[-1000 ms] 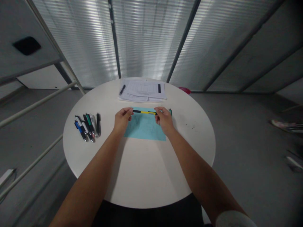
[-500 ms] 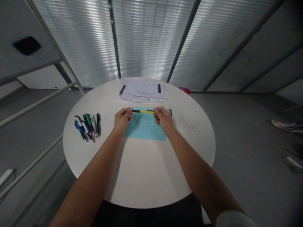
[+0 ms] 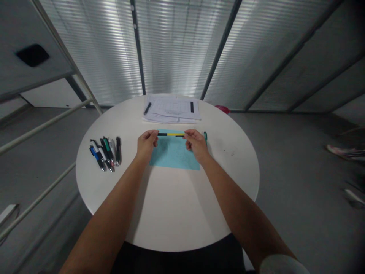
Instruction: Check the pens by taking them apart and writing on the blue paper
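Note:
A yellow and black pen (image 3: 171,134) is held level between both hands, above the far edge of a light blue sheet (image 3: 173,156) on the round white table (image 3: 171,213). My left hand (image 3: 146,144) pinches the pen's left, black end with closed fingers. My right hand (image 3: 195,142) pinches its right end the same way. A small green pen or cap (image 3: 205,135) lies just right of my right hand.
Several pens (image 3: 106,153) lie in a row at the table's left. A stack of printed papers (image 3: 172,109) with a black pen (image 3: 147,108) sits at the far edge. A red object (image 3: 222,109) shows past the table's far right. Metal rails run at left.
My right hand has slid a little leftward along the pen, so less of the pen shows between the hands. The left hand has barely moved.

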Action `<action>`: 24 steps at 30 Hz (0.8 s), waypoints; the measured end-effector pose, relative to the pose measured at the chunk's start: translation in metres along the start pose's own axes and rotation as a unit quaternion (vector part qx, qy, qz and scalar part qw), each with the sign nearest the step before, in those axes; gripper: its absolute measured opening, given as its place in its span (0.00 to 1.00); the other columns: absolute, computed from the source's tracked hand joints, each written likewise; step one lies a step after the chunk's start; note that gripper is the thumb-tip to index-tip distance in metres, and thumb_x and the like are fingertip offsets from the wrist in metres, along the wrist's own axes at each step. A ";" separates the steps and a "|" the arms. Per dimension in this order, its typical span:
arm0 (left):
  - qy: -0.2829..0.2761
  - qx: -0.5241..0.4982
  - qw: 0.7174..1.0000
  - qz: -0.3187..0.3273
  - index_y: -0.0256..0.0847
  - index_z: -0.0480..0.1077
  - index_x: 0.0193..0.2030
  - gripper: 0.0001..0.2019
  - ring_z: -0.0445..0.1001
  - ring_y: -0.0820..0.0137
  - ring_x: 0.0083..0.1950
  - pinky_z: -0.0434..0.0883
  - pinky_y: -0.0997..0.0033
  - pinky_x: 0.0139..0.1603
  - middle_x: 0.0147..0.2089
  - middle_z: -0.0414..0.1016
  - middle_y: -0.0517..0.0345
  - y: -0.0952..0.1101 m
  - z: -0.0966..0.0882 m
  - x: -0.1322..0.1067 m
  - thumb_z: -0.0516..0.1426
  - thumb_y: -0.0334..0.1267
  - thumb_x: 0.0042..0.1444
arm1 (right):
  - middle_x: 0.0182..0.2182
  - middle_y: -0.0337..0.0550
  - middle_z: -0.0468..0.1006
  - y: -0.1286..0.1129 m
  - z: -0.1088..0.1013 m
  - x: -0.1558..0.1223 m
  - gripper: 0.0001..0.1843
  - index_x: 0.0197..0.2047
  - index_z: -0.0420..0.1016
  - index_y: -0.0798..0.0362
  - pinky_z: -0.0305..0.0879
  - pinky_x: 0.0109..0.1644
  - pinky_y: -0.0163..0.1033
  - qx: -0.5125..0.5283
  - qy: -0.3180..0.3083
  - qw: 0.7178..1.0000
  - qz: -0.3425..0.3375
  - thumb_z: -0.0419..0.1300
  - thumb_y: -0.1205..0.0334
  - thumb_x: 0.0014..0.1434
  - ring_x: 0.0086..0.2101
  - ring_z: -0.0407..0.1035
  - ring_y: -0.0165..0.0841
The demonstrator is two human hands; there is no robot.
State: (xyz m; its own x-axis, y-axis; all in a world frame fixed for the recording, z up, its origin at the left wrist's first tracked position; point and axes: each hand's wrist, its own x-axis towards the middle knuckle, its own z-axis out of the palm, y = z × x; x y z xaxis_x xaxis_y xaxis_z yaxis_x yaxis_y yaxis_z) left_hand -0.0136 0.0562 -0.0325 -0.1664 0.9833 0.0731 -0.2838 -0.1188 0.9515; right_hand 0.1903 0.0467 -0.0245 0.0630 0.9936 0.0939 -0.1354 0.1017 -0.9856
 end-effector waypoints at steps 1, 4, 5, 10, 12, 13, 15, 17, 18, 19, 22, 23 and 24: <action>-0.001 0.000 1.000 0.001 0.37 0.73 0.31 0.12 0.60 0.79 0.19 0.59 0.76 0.21 0.22 0.65 0.64 -0.001 0.000 0.000 0.63 0.45 0.48 | 0.27 0.33 0.74 0.000 0.000 0.000 0.14 0.38 0.69 0.50 0.50 0.15 0.29 0.001 0.000 1.000 -0.001 0.65 0.55 0.49 0.15 0.59 0.20; -0.001 -0.002 1.000 0.005 0.37 0.73 0.31 0.12 0.61 0.79 0.19 0.59 0.76 0.21 0.23 0.65 0.63 -0.001 -0.001 0.001 0.63 0.45 0.48 | 0.27 0.33 0.74 -0.001 0.001 -0.001 0.15 0.37 0.69 0.50 0.50 0.15 0.29 0.001 0.003 1.000 -0.002 0.65 0.54 0.49 0.15 0.59 0.20; -0.003 -0.003 1.000 0.007 0.37 0.73 0.31 0.12 0.61 0.80 0.19 0.59 0.76 0.21 0.23 0.65 0.63 -0.001 -0.001 0.001 0.63 0.45 0.48 | 0.27 0.33 0.74 -0.001 0.001 -0.001 0.14 0.37 0.69 0.50 0.50 0.15 0.29 -0.001 0.006 1.000 -0.001 0.65 0.54 0.50 0.15 0.59 0.21; -0.004 -0.010 1.000 0.003 0.37 0.73 0.32 0.12 0.62 0.80 0.20 0.59 0.77 0.21 0.24 0.66 0.63 0.000 -0.001 0.000 0.64 0.44 0.48 | 0.20 0.31 0.69 -0.003 0.003 -0.002 0.15 0.34 0.68 0.51 0.50 0.15 0.29 -0.015 0.002 1.000 0.011 0.63 0.50 0.52 0.14 0.57 0.22; -0.003 -0.013 1.000 -0.002 0.37 0.74 0.33 0.11 0.62 0.80 0.20 0.60 0.77 0.21 0.25 0.67 0.62 0.001 -0.001 0.000 0.64 0.43 0.47 | 0.17 0.29 0.67 -0.003 0.003 -0.001 0.15 0.34 0.68 0.51 0.48 0.15 0.29 -0.021 -0.002 1.000 0.018 0.62 0.48 0.53 0.13 0.56 0.22; -0.004 -0.015 1.000 -0.003 0.37 0.74 0.34 0.11 0.62 0.80 0.20 0.60 0.77 0.21 0.26 0.68 0.62 0.001 -0.001 0.000 0.64 0.42 0.46 | 0.16 0.29 0.67 -0.002 0.003 -0.001 0.16 0.34 0.68 0.51 0.48 0.15 0.29 -0.023 -0.001 1.000 0.020 0.62 0.47 0.54 0.13 0.55 0.21; -0.010 -0.019 1.000 -0.005 0.38 0.74 0.35 0.11 0.62 0.81 0.20 0.60 0.77 0.22 0.27 0.69 0.61 0.001 -0.001 0.000 0.64 0.42 0.46 | 0.16 0.29 0.67 -0.002 0.002 -0.001 0.17 0.35 0.69 0.51 0.47 0.15 0.29 -0.022 0.002 1.000 0.020 0.61 0.45 0.54 0.13 0.55 0.21; -0.014 -0.021 1.000 -0.008 0.38 0.74 0.36 0.12 0.63 0.80 0.20 0.61 0.77 0.22 0.27 0.69 0.61 0.001 -0.002 -0.001 0.64 0.41 0.46 | 0.17 0.29 0.67 -0.002 0.002 0.000 0.18 0.35 0.69 0.51 0.48 0.15 0.29 -0.021 0.004 1.000 0.016 0.61 0.44 0.54 0.13 0.55 0.21; -0.016 -0.021 1.000 -0.010 0.38 0.74 0.36 0.12 0.63 0.80 0.20 0.61 0.77 0.22 0.27 0.69 0.61 0.001 -0.002 -0.001 0.64 0.41 0.46 | 0.17 0.30 0.68 -0.002 0.002 0.000 0.18 0.34 0.69 0.51 0.48 0.15 0.29 -0.020 0.005 1.000 0.015 0.62 0.44 0.53 0.13 0.56 0.21; -0.015 -0.021 1.000 -0.010 0.38 0.74 0.36 0.12 0.63 0.80 0.20 0.61 0.77 0.22 0.27 0.69 0.61 0.001 -0.002 -0.001 0.64 0.41 0.46 | 0.17 0.30 0.68 -0.002 0.002 0.000 0.18 0.34 0.69 0.51 0.48 0.15 0.29 -0.020 0.004 1.000 0.013 0.62 0.44 0.53 0.13 0.56 0.21; -0.009 -0.018 1.000 -0.012 0.38 0.74 0.35 0.12 0.63 0.80 0.20 0.61 0.77 0.22 0.27 0.69 0.62 0.002 -0.001 -0.001 0.64 0.41 0.45 | 0.19 0.30 0.69 -0.003 0.003 -0.001 0.18 0.33 0.68 0.51 0.49 0.15 0.29 -0.015 0.003 1.000 0.008 0.63 0.45 0.52 0.14 0.57 0.21; -0.007 -0.016 1.000 -0.014 0.38 0.74 0.35 0.12 0.63 0.80 0.20 0.61 0.77 0.22 0.26 0.69 0.62 0.002 -0.001 -0.001 0.64 0.41 0.45 | 0.19 0.30 0.69 -0.003 0.003 -0.001 0.18 0.33 0.68 0.51 0.49 0.15 0.29 -0.012 0.002 1.000 0.005 0.64 0.45 0.52 0.14 0.57 0.21; -0.004 -0.014 1.000 -0.015 0.38 0.74 0.34 0.12 0.62 0.80 0.20 0.61 0.77 0.21 0.26 0.68 0.62 0.003 -0.001 -0.001 0.64 0.42 0.45 | 0.20 0.30 0.69 -0.002 0.003 -0.001 0.18 0.33 0.68 0.51 0.49 0.15 0.29 -0.009 0.001 1.000 0.003 0.64 0.45 0.52 0.14 0.57 0.21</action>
State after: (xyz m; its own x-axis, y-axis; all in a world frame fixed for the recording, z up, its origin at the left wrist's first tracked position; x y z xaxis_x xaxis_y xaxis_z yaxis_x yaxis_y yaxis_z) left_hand -0.0146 0.0545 -0.0302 -0.1504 0.9875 0.0461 -0.3151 -0.0921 0.9446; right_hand 0.1879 0.0458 -0.0218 0.0638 0.9941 0.0874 -0.1172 0.0945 -0.9886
